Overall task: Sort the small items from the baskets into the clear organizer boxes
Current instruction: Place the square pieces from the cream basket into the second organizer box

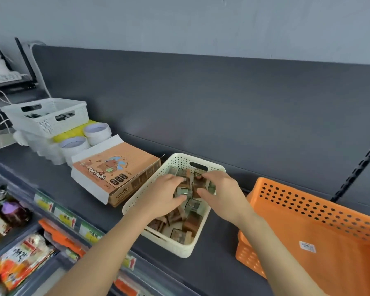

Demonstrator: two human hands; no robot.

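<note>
Two hands in frame | I am seeing the left hand [165, 193] and right hand [218, 189] both curling around small brown-and-green wrapped packets [189, 184] | packets are lying in the cream perforated plastic basket [169, 246] on the dark grey shelf [222, 263] | I am judging them light, boxy and slick-wrapped, and am favouring pinching across flat faces.

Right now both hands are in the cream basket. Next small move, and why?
Probably lift straight up, clear of the cream basket. The left hand and right hand grip a cluster of small packets from both sides; more lie loose beneath. Where to carry it can't be judged from this view.
</note>
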